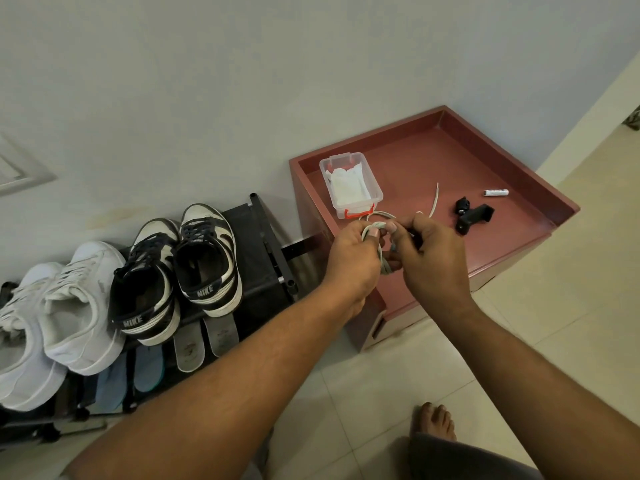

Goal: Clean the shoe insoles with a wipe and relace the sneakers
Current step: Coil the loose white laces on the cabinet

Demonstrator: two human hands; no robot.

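Left hand point(353, 258): fingers grip coiled shoelace point(379, 225)
Right hand point(433, 258): fingers pinch it too
White sneakers point(79, 299): well left, nearer left hand

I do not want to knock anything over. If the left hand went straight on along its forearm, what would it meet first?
The left hand would most likely meet the right hand first: their fingers nearly touch at the shoelace both hold. Beyond lies the red table; depth is unclear.
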